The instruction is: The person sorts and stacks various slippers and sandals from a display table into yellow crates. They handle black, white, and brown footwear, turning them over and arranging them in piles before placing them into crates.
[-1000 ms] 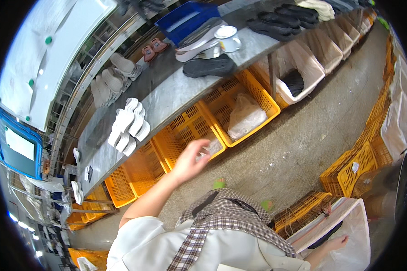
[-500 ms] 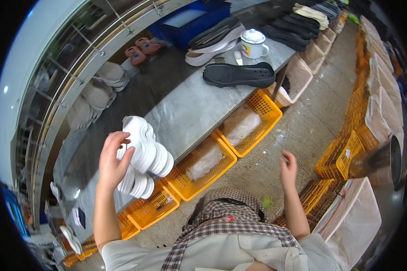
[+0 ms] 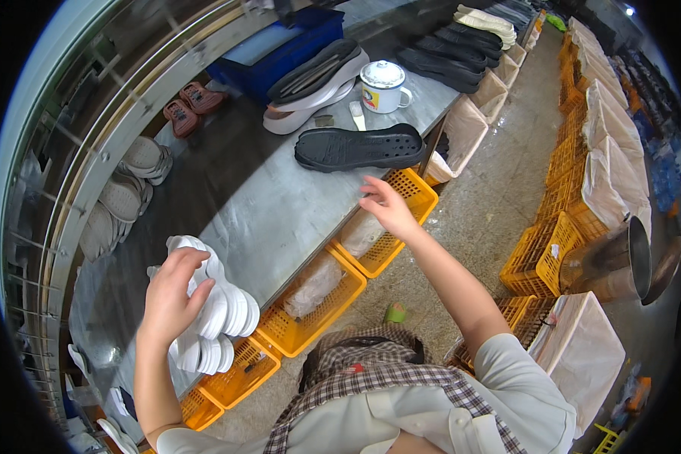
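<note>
At the near left of the metal table lie stacked white shoe soles. My left hand is over their left side, thumb and fingers apart and curved; whether the fingertips touch the soles cannot be told. Farther along, a black shoe sole lies by the table's right edge. Just short of it hovers my right hand, empty, with its fingers spread above the edge and a yellow basket. Behind the black sole are a small white-bristled brush and a lidded enamel mug.
Yellow baskets with plastic-wrapped contents line the table's near side. Grey-white soles and reddish shoes sit along the far rail. A blue bin stands behind stacked soles. Lined crates and a metal drum flank the aisle.
My right hand has swung from over the aisle to the table edge near the black sole. My left hand stays over the white soles. The whole view has shifted, with the table lower and farther left.
</note>
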`<state>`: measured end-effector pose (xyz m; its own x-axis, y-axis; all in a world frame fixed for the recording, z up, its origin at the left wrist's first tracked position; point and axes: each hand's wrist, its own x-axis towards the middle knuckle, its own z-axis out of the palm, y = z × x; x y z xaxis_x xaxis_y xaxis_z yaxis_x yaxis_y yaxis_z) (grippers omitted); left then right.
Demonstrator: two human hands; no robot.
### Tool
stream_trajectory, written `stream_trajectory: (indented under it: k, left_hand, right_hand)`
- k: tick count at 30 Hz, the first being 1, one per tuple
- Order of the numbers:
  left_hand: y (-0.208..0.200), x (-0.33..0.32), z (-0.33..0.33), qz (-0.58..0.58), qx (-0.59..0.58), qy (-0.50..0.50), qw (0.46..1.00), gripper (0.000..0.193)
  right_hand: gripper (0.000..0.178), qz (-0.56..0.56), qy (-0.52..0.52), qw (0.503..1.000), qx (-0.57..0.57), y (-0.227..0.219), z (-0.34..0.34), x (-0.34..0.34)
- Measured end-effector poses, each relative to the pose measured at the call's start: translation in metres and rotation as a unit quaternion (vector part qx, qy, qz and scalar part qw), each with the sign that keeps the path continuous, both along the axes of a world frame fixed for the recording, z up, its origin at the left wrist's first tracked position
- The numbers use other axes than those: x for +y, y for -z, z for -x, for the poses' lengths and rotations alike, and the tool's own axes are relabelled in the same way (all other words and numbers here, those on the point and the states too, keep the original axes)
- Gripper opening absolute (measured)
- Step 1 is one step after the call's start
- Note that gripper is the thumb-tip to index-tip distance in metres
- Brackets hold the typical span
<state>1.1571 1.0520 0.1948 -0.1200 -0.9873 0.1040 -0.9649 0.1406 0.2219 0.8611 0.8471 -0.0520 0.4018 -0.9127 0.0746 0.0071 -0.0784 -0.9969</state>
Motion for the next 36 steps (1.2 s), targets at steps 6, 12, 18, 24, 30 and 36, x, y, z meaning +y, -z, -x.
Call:
stream_trajectory:
  k: [6, 12, 18, 24, 30, 36]
  left_hand:
    - [0.014, -0.064, 0.047, -0.07, -0.044, 0.031, 0.996, 0.036]
    - [0.074, -0.146, 0.047, -0.144, 0.008, 0.037, 0.989, 0.059]
    - [0.166, -0.266, 0.046, -0.121, 0.32, -0.173, 0.924, 0.084]
    - [0.175, -0.303, 0.057, -0.332, 0.54, -0.232, 0.738, 0.036]
    - [0.147, -0.293, 0.03, -0.209, 0.716, -0.125, 0.654, 0.043]
    - [0.113, -0.37, -0.034, -0.048, 0.738, -0.154, 0.655, 0.039]
  right_hand:
    - [0.088, -0.323, -0.02, 0.921, -0.219, -0.017, -0.002, -0.032]
    - [0.08, -0.408, 0.012, 0.846, -0.344, -0.023, -0.005, -0.052]
    - [0.072, -0.426, 0.052, 0.826, -0.366, -0.023, 0.002, -0.067]
    - [0.054, -0.396, 0.032, 0.859, -0.323, -0.038, 0.018, -0.062]
    - [0.047, -0.169, 0.022, 0.954, -0.247, -0.046, 0.041, -0.001]
    - [0.039, -0.301, -0.006, 0.948, -0.107, -0.009, 0.056, 0.046]
